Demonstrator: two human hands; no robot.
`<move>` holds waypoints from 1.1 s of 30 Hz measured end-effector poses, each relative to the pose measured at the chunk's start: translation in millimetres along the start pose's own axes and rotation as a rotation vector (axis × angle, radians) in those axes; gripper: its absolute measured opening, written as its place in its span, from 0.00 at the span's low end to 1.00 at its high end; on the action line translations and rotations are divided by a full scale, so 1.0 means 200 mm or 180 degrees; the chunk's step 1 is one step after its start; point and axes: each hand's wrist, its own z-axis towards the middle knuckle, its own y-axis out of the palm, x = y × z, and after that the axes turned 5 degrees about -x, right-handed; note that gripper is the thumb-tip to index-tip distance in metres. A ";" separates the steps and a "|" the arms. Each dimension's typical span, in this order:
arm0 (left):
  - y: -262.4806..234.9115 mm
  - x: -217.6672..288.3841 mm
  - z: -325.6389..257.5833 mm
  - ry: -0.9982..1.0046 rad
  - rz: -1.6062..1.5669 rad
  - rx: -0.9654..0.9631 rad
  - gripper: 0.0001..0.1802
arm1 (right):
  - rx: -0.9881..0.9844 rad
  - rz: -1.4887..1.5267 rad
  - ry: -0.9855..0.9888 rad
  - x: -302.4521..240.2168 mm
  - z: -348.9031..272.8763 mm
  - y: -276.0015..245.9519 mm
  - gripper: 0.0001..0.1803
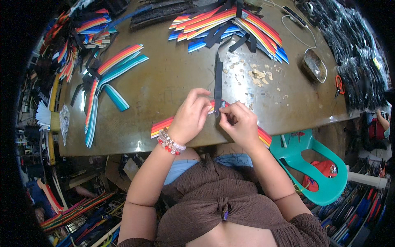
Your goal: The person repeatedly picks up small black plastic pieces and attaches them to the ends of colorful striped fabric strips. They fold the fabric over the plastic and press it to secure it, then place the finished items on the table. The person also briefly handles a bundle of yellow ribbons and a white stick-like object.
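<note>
The shiny brown tabletop (pixel 177 74) carries bundles of striped straps (pixel 119 61) at its far middle and left. Pale scraps (pixel 258 76) lie right of centre, near a dish (pixel 314 66) and orange scissors (pixel 339 85). A striped band (pixel 162 126) is at the near edge.

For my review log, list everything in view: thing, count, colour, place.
table: one, brown, centre
striped strip: one, red to yellow, near edge, under the hands
strap: one, black, running up from the strip
striped bundles: at least three, mixed reds, blues, teal; far centre, left, far left
scraps: many, tan, right of the strap
oval dish: one, dark, table's right
scissors: one pair, orange-handled, right of the dish
phone-like device: one, dark, far right
wrapped pile: one, black, right side
chair: one, green, lower right
bracelets: several, red and pale, left wrist
left hand: one, bare, over the strip
right hand: one, bare, by the strap's lower end
</note>
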 end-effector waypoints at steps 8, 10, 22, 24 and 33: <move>-0.05 0.07 0.04 0.0108 0.0335 -0.0215 0.05 | 0.0942 0.1741 0.1158 0.09 0.14 -0.36 0.07; -0.04 0.12 0.09 0.0442 0.0581 -0.0552 0.11 | 0.1774 0.1550 0.0756 0.21 0.19 -0.69 0.08; -0.46 0.37 0.45 0.0458 -0.0354 0.0291 0.10 | 0.2583 -0.0394 0.1105 1.01 0.13 -1.14 0.05; -0.55 0.31 0.42 0.1193 -0.0407 -0.0030 0.09 | 0.3191 -0.0301 0.0233 1.04 0.14 -1.15 0.05; -0.52 -0.03 0.23 0.0895 0.0556 -0.1972 0.10 | 0.1988 0.0330 0.0180 0.39 0.17 -0.76 0.07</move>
